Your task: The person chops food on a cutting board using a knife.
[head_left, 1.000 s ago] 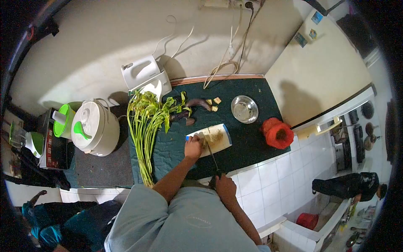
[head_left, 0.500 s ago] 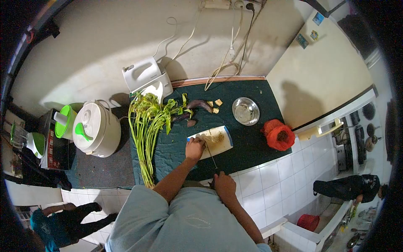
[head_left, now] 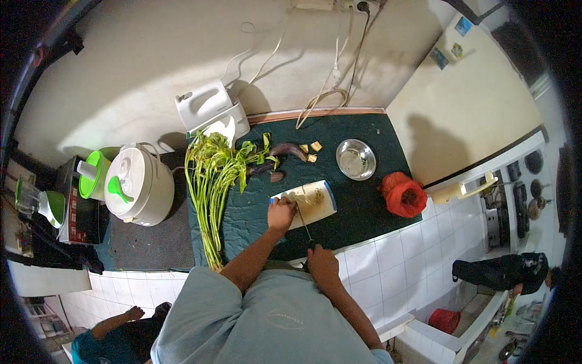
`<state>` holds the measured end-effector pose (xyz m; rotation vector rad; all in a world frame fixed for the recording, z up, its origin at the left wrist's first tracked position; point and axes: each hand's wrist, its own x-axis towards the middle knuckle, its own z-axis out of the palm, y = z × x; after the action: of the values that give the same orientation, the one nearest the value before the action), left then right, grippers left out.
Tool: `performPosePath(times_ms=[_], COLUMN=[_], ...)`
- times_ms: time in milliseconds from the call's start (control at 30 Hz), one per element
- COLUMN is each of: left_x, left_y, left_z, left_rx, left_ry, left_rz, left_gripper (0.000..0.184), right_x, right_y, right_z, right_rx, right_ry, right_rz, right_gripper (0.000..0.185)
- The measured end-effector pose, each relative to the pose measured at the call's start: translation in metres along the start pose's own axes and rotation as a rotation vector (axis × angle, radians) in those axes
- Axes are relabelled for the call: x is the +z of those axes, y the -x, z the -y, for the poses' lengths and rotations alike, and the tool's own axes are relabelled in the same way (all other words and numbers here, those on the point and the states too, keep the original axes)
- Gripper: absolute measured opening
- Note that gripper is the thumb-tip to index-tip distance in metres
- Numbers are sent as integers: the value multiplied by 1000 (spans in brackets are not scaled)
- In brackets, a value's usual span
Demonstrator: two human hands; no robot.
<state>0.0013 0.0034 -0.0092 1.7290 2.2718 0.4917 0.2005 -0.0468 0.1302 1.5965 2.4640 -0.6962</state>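
Observation:
My right hand [head_left: 322, 264] is closed around the handle of a knife [head_left: 305, 228], whose blade reaches forward over the near side of a white cutting board [head_left: 321, 210] with blue corners. On the board's left end, my left hand [head_left: 281, 213] has its fingers curled down beside the blade. What they press on is mostly hidden; something pale shows past the fingertips. Small chopped pale bits [head_left: 317, 196] lie on the board right of the blade.
Long-stemmed leafy greens [head_left: 209, 194], a dark purple eggplant [head_left: 288, 150] and pale cut chunks [head_left: 312, 158] lie around the board. A metal bowl [head_left: 356, 160] and a red bag [head_left: 402, 195] stand right, a rice cooker [head_left: 142, 188] left. Two people [head_left: 121, 337] [head_left: 506, 271] are nearby.
The person at lower left has moved right, closer to my side. My hands, the knife and the board look nearly the same, with only slight movement at the knife.

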Motion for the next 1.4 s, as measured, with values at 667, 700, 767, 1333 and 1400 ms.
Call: performPosePath(times_ms=[667, 700, 767, 1333, 1400], left_x=[2, 1, -3, -5, -6], left_y=[9, 10, 10, 15, 15], left_z=[-3, -3, -4, -16, -17], left_rx=[-77, -76, -88, -162, -176], left_ry=[86, 84, 123, 12, 2], left_rz=[-87, -85, -65, -139, -172], left_gripper=[23, 23, 25, 33, 32], right_x=[-1, -1, -5, -6, -10], right_y=[23, 23, 20, 10, 7], right_z=[-14, -15, -16, -17, -20], right_rx=[134, 136, 140, -61, -132], right_ry=[48, 46, 61, 69, 107], right_rz=[108, 109, 21, 1, -12], right_gripper=[38, 38, 39, 34, 33])
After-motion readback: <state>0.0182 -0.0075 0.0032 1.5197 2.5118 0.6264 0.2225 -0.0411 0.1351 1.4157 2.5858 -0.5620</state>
